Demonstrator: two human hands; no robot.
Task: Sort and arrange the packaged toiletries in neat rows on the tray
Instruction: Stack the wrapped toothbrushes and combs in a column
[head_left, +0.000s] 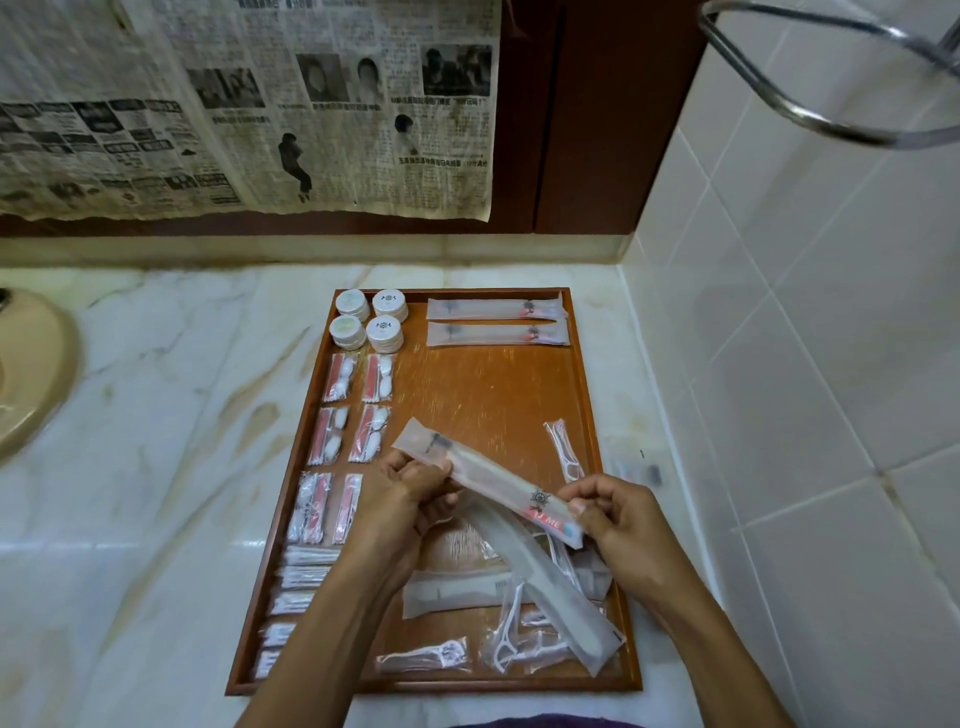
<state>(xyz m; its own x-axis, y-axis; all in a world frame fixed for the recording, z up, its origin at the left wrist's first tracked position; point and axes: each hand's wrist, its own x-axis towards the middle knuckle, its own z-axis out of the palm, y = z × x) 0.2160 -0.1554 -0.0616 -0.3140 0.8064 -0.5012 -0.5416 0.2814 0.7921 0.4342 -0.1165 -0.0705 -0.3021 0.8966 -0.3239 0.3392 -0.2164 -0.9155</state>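
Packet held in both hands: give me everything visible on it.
The packet is a long, narrow sleeve of frosted, see-through plastic, sealed, with a dark emblem and red lettering near its right end and a dark blurred shape near its left end. It is held above the wooden tray, slanting from upper left to lower right. The left hand holds its left part, and the right hand pinches its right end.
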